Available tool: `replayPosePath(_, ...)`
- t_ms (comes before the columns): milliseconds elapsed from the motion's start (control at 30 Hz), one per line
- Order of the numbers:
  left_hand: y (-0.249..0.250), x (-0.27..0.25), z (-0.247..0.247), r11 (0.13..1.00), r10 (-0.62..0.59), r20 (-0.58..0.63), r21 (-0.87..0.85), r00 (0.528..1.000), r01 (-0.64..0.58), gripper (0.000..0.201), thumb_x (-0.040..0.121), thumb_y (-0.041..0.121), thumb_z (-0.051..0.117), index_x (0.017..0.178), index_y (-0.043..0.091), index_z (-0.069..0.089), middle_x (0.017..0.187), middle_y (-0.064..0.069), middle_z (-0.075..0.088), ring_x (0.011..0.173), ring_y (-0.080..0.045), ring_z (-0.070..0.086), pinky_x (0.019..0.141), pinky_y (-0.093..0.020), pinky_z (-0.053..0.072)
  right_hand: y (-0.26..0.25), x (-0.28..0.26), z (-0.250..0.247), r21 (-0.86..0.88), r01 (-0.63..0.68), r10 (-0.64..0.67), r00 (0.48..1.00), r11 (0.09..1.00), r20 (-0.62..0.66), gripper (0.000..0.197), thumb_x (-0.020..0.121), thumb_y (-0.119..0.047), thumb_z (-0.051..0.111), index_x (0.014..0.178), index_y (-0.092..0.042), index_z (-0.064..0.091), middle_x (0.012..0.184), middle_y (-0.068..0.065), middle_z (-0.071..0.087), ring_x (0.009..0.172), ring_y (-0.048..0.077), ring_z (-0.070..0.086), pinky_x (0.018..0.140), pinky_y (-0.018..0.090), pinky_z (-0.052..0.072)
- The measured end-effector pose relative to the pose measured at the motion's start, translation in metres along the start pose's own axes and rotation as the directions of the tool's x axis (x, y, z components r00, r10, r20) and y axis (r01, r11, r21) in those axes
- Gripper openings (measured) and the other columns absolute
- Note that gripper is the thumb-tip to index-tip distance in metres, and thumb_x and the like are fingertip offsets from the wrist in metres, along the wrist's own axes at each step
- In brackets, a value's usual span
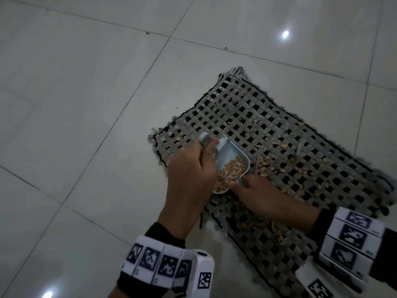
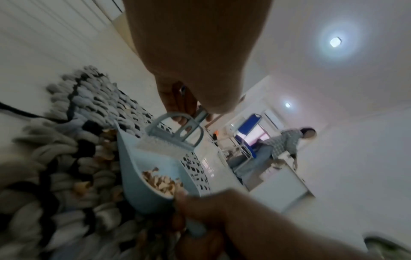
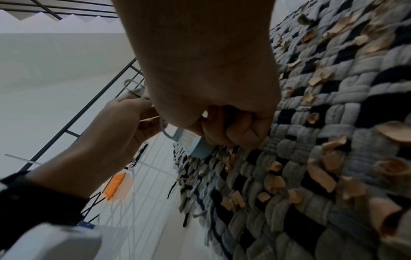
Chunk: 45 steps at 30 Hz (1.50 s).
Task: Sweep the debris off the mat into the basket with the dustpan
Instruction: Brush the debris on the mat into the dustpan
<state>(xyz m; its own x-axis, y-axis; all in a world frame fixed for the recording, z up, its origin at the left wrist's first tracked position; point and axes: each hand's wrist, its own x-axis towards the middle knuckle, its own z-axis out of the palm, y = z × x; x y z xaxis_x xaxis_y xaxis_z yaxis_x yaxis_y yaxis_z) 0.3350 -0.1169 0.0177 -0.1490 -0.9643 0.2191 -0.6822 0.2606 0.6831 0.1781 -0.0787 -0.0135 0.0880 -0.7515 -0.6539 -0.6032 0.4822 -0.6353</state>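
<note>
A grey and black woven mat (image 1: 279, 125) lies on the tiled floor, strewn with tan debris (image 1: 266, 162). A light blue dustpan (image 1: 232, 155) is tilted over the mat's left part with a heap of debris (image 1: 231, 168) inside. My left hand (image 1: 206, 151) grips its looped handle. My right hand (image 1: 242, 183) curls its fingers over the dustpan's front lip. In the left wrist view a small white-bristled brush (image 2: 160, 146) sits in the dustpan (image 2: 133, 176) near the handle. The right wrist view shows the right hand (image 3: 233, 126) on the blue rim (image 3: 200, 149). No basket is in view.
Pale floor tiles (image 1: 86, 104) surround the mat to the left and the far side. The right wrist view shows a dark railing (image 3: 89, 109) and an orange object (image 3: 115, 184) on the floor. A person (image 2: 286, 144) bends over near a blue bed frame (image 2: 249, 126) in the background.
</note>
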Motion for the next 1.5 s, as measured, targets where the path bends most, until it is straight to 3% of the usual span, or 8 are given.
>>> replayPosePath(167,-0.037,0.043,-0.028,0.997,-0.071,-0.250,0.019,0.966,0.078,0.019,0.103,0.025,0.049,0.104,0.026,0.068,0.067,0.005,0.063,0.049,-0.009,0.049,0.047,-0.026,0.037,0.003,0.001,0.000,0.036,-0.005,0.004,0.999,0.999,0.038,0.044,0.100,-0.042,0.042,0.095,-0.004,0.062,0.061,-0.002,0.047,0.049,0.011,0.042,0.046,0.020,0.032)
replayPosePath(433,-0.037,0.037,-0.011,0.991,-0.134,-0.038,0.021,0.990,0.135,0.019,0.102,0.029,0.050,0.098,0.029,0.068,0.055,0.005,0.055,0.043,-0.009,0.045,0.045,-0.025,0.034,0.006,0.002,0.000,0.034,0.007,-0.008,1.000,0.999,0.026,0.045,0.100,-0.043,0.044,0.089,-0.003,0.060,0.060,-0.002,0.046,0.046,0.010,0.040,0.043,0.019,0.031)
replayPosePath(600,-0.048,0.052,-0.027,0.962,-0.260,-0.207,-0.142,0.943,0.234,0.021,0.100,0.031,0.048,0.095,0.031,0.068,0.081,0.004,0.071,0.072,-0.022,0.069,0.065,-0.047,0.057,0.009,0.005,0.002,0.044,0.012,-0.013,1.000,0.999,0.023,0.047,0.099,-0.045,0.044,0.103,-0.003,0.063,0.070,0.003,0.055,0.055,0.014,0.047,0.051,0.025,0.036)
replayPosePath(700,-0.057,0.069,-0.030,0.968,-0.248,-0.249,-0.109,0.936,0.228,0.020,0.100,0.029,0.047,0.094,0.030,0.066,0.082,0.007,0.070,0.072,-0.015,0.066,0.064,-0.040,0.055,0.009,0.005,0.002,0.044,0.004,-0.005,1.000,0.999,0.030,0.045,0.099,-0.045,0.044,0.097,-0.004,0.063,0.067,0.001,0.052,0.052,0.012,0.045,0.050,0.023,0.035)
replayPosePath(800,-0.056,0.076,-0.020,0.978,-0.209,-0.195,-0.046,0.958,0.204,0.020,0.101,0.025,0.048,0.096,0.030,0.067,0.077,0.011,0.066,0.057,0.001,0.055,0.050,-0.017,0.040,0.008,0.004,0.001,0.027,0.011,-0.012,1.000,1.000,0.029,0.041,0.099,-0.043,0.044,0.081,-0.008,0.057,0.057,-0.003,0.044,0.044,0.008,0.039,0.045,0.020,0.031)
replayPosePath(1067,-0.007,0.005,0.012,0.998,-0.036,0.004,0.055,0.999,0.036,0.023,0.105,0.024,0.047,0.104,0.017,0.069,0.054,0.014,0.041,0.051,-0.001,0.047,0.042,-0.013,0.030,0.010,0.007,0.002,0.029,0.045,-0.045,0.999,0.999,0.016,0.042,0.099,-0.043,0.045,0.067,-0.016,0.048,0.052,-0.005,0.042,0.038,0.003,0.037,0.045,0.021,0.030)
replayPosePath(1367,-0.009,0.014,-0.006,0.983,-0.097,-0.071,-0.160,0.993,0.085,0.018,0.104,0.026,0.051,0.103,0.030,0.069,0.065,0.001,0.063,0.043,-0.010,0.035,0.042,-0.025,0.027,0.012,-0.001,0.002,0.059,0.039,-0.040,0.999,0.997,0.013,0.042,0.100,-0.041,0.044,0.072,-0.009,0.044,0.056,-0.001,0.038,0.046,0.013,0.035,0.050,0.025,0.030)
replayPosePath(1500,-0.012,0.009,-0.001,0.999,0.028,0.043,-0.034,0.999,-0.026,0.019,0.103,0.028,0.053,0.112,0.028,0.071,0.061,0.014,0.056,0.046,-0.005,0.044,0.043,-0.015,0.025,0.014,-0.004,0.004,0.097,0.024,-0.026,1.000,0.995,0.017,0.041,0.100,-0.042,0.044,0.074,-0.010,0.044,0.054,-0.003,0.037,0.042,0.010,0.033,0.045,0.021,0.029)
